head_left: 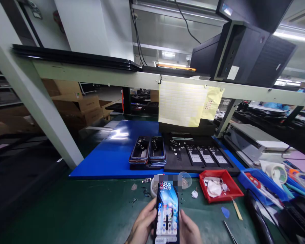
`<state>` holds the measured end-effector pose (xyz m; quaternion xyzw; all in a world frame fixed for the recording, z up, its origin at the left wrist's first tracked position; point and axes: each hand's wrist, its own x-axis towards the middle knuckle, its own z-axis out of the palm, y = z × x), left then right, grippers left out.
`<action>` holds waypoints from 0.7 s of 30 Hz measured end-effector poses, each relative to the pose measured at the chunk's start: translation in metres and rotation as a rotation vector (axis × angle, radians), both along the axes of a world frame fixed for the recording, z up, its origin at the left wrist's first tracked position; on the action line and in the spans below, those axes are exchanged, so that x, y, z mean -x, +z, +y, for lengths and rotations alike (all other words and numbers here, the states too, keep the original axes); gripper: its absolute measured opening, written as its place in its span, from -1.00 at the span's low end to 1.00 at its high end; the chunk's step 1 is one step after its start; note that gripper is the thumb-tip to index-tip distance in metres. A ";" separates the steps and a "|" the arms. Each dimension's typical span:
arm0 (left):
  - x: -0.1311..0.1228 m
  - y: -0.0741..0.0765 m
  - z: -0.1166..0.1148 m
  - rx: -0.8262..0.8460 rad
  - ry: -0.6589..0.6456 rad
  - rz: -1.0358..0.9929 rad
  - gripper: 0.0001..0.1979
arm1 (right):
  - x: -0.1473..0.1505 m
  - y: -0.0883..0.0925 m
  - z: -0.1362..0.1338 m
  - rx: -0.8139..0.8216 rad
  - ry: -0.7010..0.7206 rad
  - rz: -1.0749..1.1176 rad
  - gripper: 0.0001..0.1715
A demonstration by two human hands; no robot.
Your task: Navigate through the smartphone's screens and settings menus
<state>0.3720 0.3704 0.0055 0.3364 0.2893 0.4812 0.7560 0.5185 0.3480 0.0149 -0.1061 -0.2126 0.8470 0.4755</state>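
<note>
Over mat (99, 210) | grip: left hand (144, 220), right hand (190, 228) clasping phone (167, 217) | long axis fore-aft, top forward

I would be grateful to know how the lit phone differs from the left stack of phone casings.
The phone is held between the left hand and right hand; the left stack rests untouched beyond them. The phone's lit screen shows icons; the left stack shows no lit display. The phone is a single piece; the left stack has several layers. Both look oblong.
</note>
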 end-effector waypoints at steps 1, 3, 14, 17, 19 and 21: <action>0.000 0.002 0.000 -0.004 -0.002 -0.004 -0.57 | 0.000 -0.002 0.000 0.005 0.019 0.010 -0.50; 0.000 0.003 -0.001 -0.020 -0.007 0.010 -0.58 | -0.002 -0.008 0.000 0.023 0.054 0.024 -0.54; 0.007 -0.010 0.001 -0.098 0.036 0.134 -0.50 | -0.006 -0.024 -0.001 0.070 -0.041 0.062 -0.62; 0.008 -0.014 0.000 -0.122 0.059 0.175 -0.47 | -0.006 -0.031 -0.003 0.106 -0.070 -0.038 -0.57; 0.007 -0.015 -0.002 -0.122 0.006 0.140 -0.30 | -0.007 -0.036 -0.003 0.122 -0.095 -0.107 -0.54; 0.005 -0.015 -0.005 -0.109 -0.046 0.101 -0.11 | -0.008 -0.039 -0.002 0.132 -0.141 -0.134 -0.55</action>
